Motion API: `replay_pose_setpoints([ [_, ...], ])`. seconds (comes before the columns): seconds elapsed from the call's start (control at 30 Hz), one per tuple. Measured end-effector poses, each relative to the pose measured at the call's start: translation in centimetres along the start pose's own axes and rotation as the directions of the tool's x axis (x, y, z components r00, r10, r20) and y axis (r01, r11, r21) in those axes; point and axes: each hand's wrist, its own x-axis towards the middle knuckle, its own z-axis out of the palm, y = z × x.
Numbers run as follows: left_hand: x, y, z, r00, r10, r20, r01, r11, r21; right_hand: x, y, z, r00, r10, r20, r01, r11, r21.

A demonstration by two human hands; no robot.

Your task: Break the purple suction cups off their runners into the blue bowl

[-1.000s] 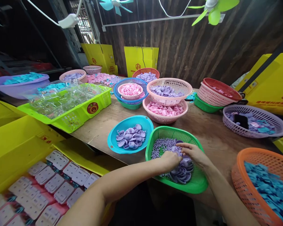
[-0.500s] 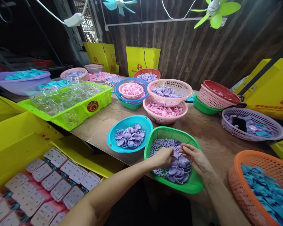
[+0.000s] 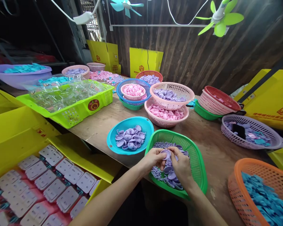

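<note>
A shallow round purple plastic cup piece is held up over the green basket, tilted so its hollow faces me. My left hand pinches it from the left, fingers closed. From the right, my right hand meets it with thumb and fingers pressed together at its edge; any smaller part between those fingertips is hidden. Inside the basket, small purple hook-like pieces lie on the left and loose purple cup pieces on the right. Left of it, a blue bowl holds purple cups, some with small handles.
Behind stand stacked pink baskets with purple and pink parts. A lime crate of clear bags is at left, above a yellow carton of packed sets. An orange basket of blue pieces stands at right; fans hang overhead.
My left hand has lifted a purple cup piece from the pile. My right hand has moved left, and both hands now meet at that piece. The view has shifted slightly.
</note>
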Motion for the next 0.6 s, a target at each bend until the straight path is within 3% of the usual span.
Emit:
replay_pose_setpoints([
  [0.1, -0.3, 0.2, -0.1, 0.987, 0.103, -0.124, -0.081, 0.982, 0.171, 0.0, -0.2, -0.7, 0.998, -0.059, 0.013, 0.06, 0.996, -0.067],
  [0.23, -0.5, 0.3, 0.1, 0.935, 0.225, -0.276, -0.157, 0.956, 0.246, -0.2, -1.1, -1.5, 0.999, 0.038, 0.002, -0.038, 0.999, 0.012],
  [0.4, -0.9, 0.2, 0.9, 0.927, 0.245, -0.284, -0.147, 0.934, 0.325, -0.7, -3.0, -1.1, 0.992, 0.115, 0.055, -0.123, 0.975, 0.186],
  [0.6, -1.6, 0.5, 1.7, 0.881, 0.344, -0.326, -0.124, 0.832, 0.541, -0.7, -4.5, -0.7, 1.0, 0.022, -0.015, -0.022, 1.0, -0.004],
])
